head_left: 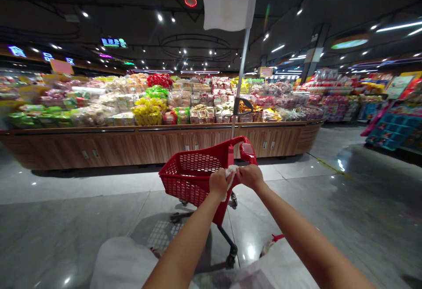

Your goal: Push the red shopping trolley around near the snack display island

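A red plastic shopping cart (194, 170) with a perforated basket stands on the floor before me, turned partly sideways. Both my arms reach out to the handle end of it. My left hand (218, 182) is closed at the cart's handle (248, 150), on the near side of the basket. Just to its right, my right hand (250, 176) is closed over the same handle, below its red panel. A crumpled white cloth or tissue (231, 171) shows between the two hands; which hand grips it is hard to tell. The basket's visible inside holds no goods.
Behind the cart runs a long wood-panelled display counter (108, 146) heaped with packaged food. A white flag-shaped sign (230, 11) on a metal pole rises beyond the cart. More stocked shelves (392, 122) stand at the right. Grey tiled floor (290, 210) surrounds the cart.
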`<state>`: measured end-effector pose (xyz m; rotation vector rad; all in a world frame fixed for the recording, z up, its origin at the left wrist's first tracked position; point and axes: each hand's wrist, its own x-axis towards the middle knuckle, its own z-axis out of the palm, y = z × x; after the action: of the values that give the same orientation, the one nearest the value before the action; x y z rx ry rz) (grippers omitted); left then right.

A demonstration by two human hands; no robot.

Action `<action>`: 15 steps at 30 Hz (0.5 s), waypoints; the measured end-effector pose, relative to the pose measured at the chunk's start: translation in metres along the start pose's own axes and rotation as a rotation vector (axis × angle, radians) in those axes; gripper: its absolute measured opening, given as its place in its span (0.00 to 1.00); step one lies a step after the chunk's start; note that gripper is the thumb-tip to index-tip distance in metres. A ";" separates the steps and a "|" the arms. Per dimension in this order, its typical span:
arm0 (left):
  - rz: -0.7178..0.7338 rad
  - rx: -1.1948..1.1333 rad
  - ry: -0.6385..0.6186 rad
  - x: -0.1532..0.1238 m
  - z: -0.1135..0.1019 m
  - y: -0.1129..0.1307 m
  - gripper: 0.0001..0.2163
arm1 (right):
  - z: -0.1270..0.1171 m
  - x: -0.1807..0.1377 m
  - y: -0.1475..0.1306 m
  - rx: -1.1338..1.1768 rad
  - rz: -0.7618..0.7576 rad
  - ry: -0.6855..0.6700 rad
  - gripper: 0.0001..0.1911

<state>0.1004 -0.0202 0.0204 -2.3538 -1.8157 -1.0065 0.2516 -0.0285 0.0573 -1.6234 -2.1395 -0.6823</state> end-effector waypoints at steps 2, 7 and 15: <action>-0.036 0.020 0.006 -0.001 0.001 -0.027 0.19 | 0.000 -0.001 0.000 0.016 -0.016 0.011 0.19; -0.121 0.078 0.006 -0.003 -0.003 -0.097 0.17 | 0.004 -0.004 0.000 0.046 -0.044 0.047 0.19; -0.079 -0.083 0.030 -0.006 -0.003 -0.056 0.17 | 0.003 -0.003 0.002 0.034 -0.043 0.061 0.18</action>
<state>0.0492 -0.0077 -0.0005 -2.3149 -1.9060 -1.1416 0.2546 -0.0280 0.0535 -1.5240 -2.1363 -0.6960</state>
